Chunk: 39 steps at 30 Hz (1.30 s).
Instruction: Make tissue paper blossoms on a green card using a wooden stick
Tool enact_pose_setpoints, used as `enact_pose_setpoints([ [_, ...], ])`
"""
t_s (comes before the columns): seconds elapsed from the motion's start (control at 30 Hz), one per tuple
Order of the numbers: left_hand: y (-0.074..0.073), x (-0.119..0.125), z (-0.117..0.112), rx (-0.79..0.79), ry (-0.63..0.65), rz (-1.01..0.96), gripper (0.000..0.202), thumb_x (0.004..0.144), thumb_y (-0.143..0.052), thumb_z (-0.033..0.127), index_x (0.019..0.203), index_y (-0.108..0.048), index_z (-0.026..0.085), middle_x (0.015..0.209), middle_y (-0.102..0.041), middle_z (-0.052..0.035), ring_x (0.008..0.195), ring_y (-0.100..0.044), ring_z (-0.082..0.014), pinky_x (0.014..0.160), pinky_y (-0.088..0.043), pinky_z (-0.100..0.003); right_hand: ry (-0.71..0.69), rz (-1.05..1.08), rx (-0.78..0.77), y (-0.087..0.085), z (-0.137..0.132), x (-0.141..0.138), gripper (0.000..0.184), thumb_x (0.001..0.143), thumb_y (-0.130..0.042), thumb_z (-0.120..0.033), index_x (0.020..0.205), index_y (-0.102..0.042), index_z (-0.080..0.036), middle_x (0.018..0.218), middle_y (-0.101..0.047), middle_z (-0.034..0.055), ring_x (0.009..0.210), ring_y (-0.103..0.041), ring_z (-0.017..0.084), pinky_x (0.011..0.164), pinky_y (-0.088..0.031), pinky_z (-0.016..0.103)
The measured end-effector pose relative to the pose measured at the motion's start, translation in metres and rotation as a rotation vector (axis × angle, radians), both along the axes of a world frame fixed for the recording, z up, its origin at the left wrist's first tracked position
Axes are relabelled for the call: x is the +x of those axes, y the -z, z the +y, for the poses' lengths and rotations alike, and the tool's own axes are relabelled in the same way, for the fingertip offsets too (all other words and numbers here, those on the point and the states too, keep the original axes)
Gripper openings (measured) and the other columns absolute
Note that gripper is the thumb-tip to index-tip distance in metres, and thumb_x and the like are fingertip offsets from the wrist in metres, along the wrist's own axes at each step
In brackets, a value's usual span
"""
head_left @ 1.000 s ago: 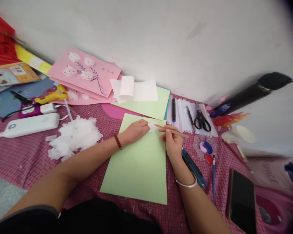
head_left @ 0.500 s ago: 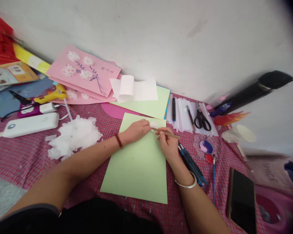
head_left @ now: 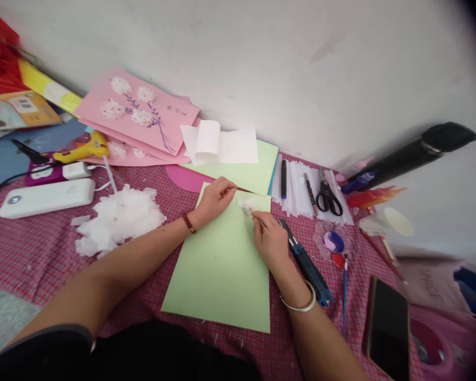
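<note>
A light green sheet of paper (head_left: 218,275) lies in front of me on the cloth. Near its top edge is a small white tuft of tissue (head_left: 246,203). Between the fingers of my right hand (head_left: 273,241) is a thin wooden stick (head_left: 261,218), its tip just beside the tuft; whether it is a brush handle or a pencil I cannot tell. My left hand (head_left: 215,202) rests at the sheet's upper left, thumb and fingertips pinched together. Anything between them is too small to make out. A heap of torn white tissue (head_left: 119,219) lies left of the sheet.
Pink cards with white flowers (head_left: 143,114) and a tissue roll (head_left: 207,142) lie behind. A yellow glue gun (head_left: 83,148) and white power bank (head_left: 47,198) are left. Right are scissors (head_left: 328,198), blue-black pens (head_left: 311,270), a paint palette (head_left: 321,238), and a phone (head_left: 387,325).
My left hand has lifted away from the white tuft, up and to the left. My right hand has shifted slightly, and the stick now stands steeper, with less of it showing.
</note>
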<state>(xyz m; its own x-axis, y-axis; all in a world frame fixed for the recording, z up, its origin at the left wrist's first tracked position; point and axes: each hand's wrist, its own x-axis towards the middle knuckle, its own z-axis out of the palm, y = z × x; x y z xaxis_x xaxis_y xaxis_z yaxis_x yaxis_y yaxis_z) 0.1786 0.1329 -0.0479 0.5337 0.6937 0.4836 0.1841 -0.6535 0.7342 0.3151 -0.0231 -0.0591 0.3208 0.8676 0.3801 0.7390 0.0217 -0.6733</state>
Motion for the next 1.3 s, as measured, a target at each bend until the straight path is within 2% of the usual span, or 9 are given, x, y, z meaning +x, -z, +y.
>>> enact_pose_setpoints([
  [0.2, -0.069, -0.006, 0.009, 0.108, -0.113, -0.229, 0.011, 0.090, -0.053, 0.021, 0.089, -0.063, 0.017, 0.081, -0.062, -0.0003, 0.072, -0.060, -0.0090, 0.069, -0.050, -0.022, 0.204, 0.796, 0.136, 0.008, 0.007, 0.012, 0.020, 0.088, -0.050, -0.041, 0.087, -0.055, -0.022, 0.063, -0.063, -0.0010, 0.048, -0.057, 0.014, 0.050, -0.048, 0.028],
  [0.37, -0.156, 0.021, 0.022, 0.247, -0.065, -0.334, 0.020, 0.091, -0.048, 0.024, 0.080, -0.061, 0.013, 0.071, -0.056, 0.0073, 0.067, -0.065, -0.0044, 0.062, -0.047, -0.016, 0.149, 0.878, 0.075, 0.012, 0.007, 0.017, 0.023, 0.082, -0.059, -0.044, 0.084, -0.058, -0.020, 0.058, -0.063, -0.0016, 0.047, -0.056, 0.014, 0.051, -0.045, 0.028],
  [0.5, -0.199, 0.027, 0.034, 0.126, 0.150, 0.133, 0.075, 0.083, 0.012, 0.035, 0.060, -0.053, 0.005, 0.078, -0.057, 0.0068, 0.082, -0.067, -0.0078, 0.053, -0.031, -0.016, 0.146, 0.790, 0.034, 0.016, 0.001, 0.019, 0.025, 0.081, -0.062, -0.045, 0.084, -0.063, -0.020, 0.061, -0.063, 0.0010, 0.051, -0.056, 0.015, 0.056, -0.044, 0.033],
  [0.57, -0.203, 0.005, 0.035, 0.048, 0.202, 0.288, 0.071, 0.086, 0.007, 0.035, 0.061, -0.053, 0.006, 0.078, -0.057, 0.0071, 0.087, -0.067, -0.0084, 0.055, -0.032, -0.016, 0.170, 0.764, 0.035, 0.018, 0.002, 0.020, 0.026, 0.080, -0.064, -0.047, 0.082, -0.065, -0.021, 0.063, -0.063, 0.0045, 0.052, -0.057, 0.017, 0.058, -0.043, 0.037],
  [0.7, -0.178, -0.087, 0.009, -0.056, 0.251, 0.584, 0.017, 0.084, -0.058, 0.013, 0.068, -0.061, 0.013, 0.061, -0.056, 0.0065, 0.068, -0.066, -0.0075, 0.058, -0.047, -0.017, 0.185, 0.702, 0.031, 0.019, 0.003, 0.020, 0.032, 0.077, -0.065, -0.056, 0.078, -0.067, -0.024, 0.063, -0.063, 0.0091, 0.053, -0.058, 0.021, 0.060, -0.043, 0.046],
  [0.8, -0.135, -0.171, -0.025, -0.056, 0.198, 0.800, 0.012, 0.080, -0.063, 0.013, 0.068, -0.064, 0.017, 0.070, -0.063, 0.0011, 0.067, -0.063, -0.0120, 0.065, -0.052, -0.024, 0.180, 0.668, 0.032, 0.017, 0.003, 0.017, 0.033, 0.076, -0.065, -0.058, 0.078, -0.068, -0.025, 0.064, -0.062, 0.0096, 0.054, -0.057, 0.021, 0.062, -0.043, 0.050],
  [0.93, -0.068, -0.251, -0.073, 0.041, -0.107, 0.901, 0.010, 0.084, -0.056, 0.020, 0.085, -0.066, 0.018, 0.088, -0.068, -0.0062, 0.083, -0.065, -0.0188, 0.079, -0.054, -0.033, 0.181, 0.672, 0.042, 0.017, 0.004, 0.015, 0.036, 0.075, -0.066, -0.060, 0.075, -0.069, -0.024, 0.064, -0.062, 0.0102, 0.051, -0.056, 0.018, 0.060, -0.042, 0.049],
  [1.1, -0.015, -0.273, -0.107, 0.138, -0.376, 0.842, 0.023, 0.086, -0.052, 0.018, 0.105, -0.065, 0.019, 0.113, -0.067, -0.0104, 0.105, -0.062, -0.0225, 0.097, -0.050, -0.041, 0.191, 0.656, 0.044, 0.019, 0.003, 0.018, 0.038, 0.072, -0.067, -0.063, 0.075, -0.068, -0.024, 0.061, -0.061, 0.0098, 0.050, -0.056, 0.020, 0.060, -0.041, 0.050],
  [1.3, -0.005, -0.277, -0.105, 0.144, -0.496, 0.617, 0.021, 0.087, -0.047, 0.016, 0.093, -0.066, 0.020, 0.098, -0.071, -0.0075, 0.092, -0.066, -0.0199, 0.088, -0.055, -0.039, 0.165, 0.731, 0.044, 0.017, 0.005, 0.019, 0.039, 0.069, -0.071, -0.061, 0.073, -0.067, -0.022, 0.059, -0.062, 0.0095, 0.048, -0.056, 0.020, 0.056, -0.043, 0.045],
])
